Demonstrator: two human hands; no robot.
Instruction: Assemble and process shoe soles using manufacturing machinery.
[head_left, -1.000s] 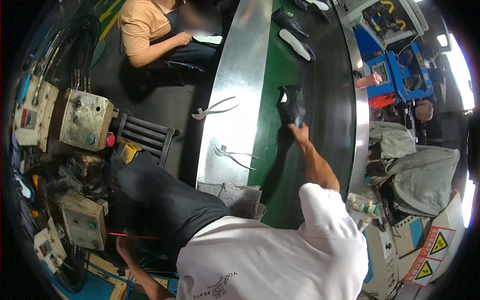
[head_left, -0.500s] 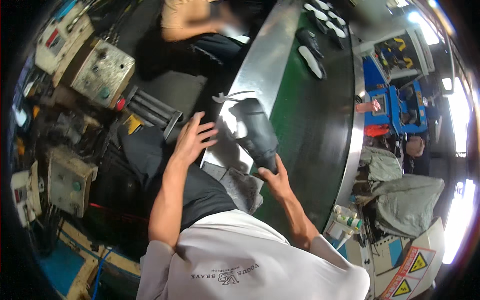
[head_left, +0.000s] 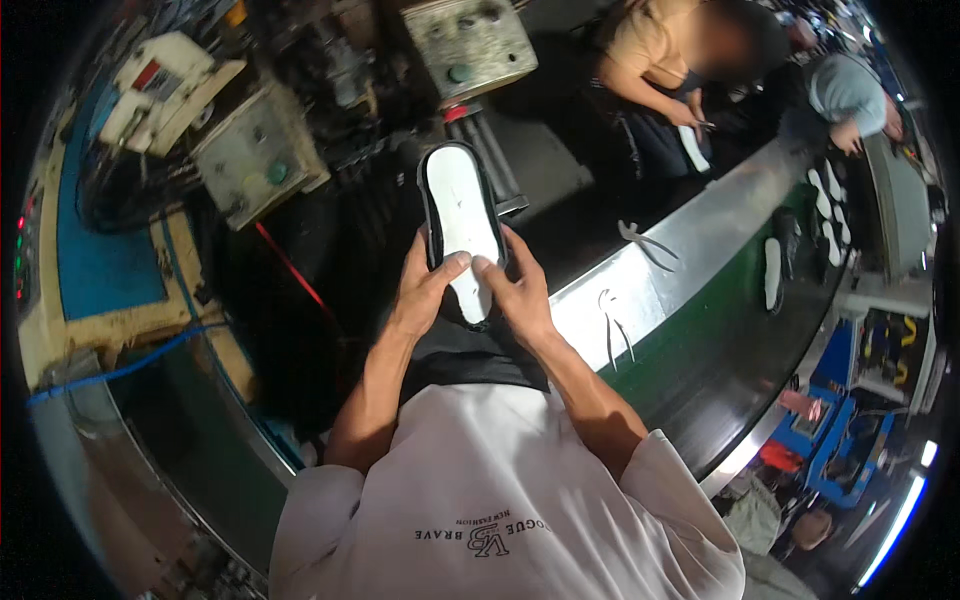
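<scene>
Now the left hand (head_left: 425, 290) and right hand (head_left: 520, 295) both grip a black shoe (head_left: 462, 225), held sole-up over the lap, well off the belt (head_left: 740, 330) to the right. Its white sole looks seated, with the heel end under both thumbs probably left to press. Both forearms angle inward, fingers wrapped around the sides.

black shoe (head_left: 462, 225) with white sole, green conveyor belt (head_left: 740, 330), white shirt (head_left: 500, 500)

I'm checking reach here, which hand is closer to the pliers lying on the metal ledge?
Right. The right hand grips the shoe on the side facing the pliers; the left hand holds the shoe's far side.
</scene>
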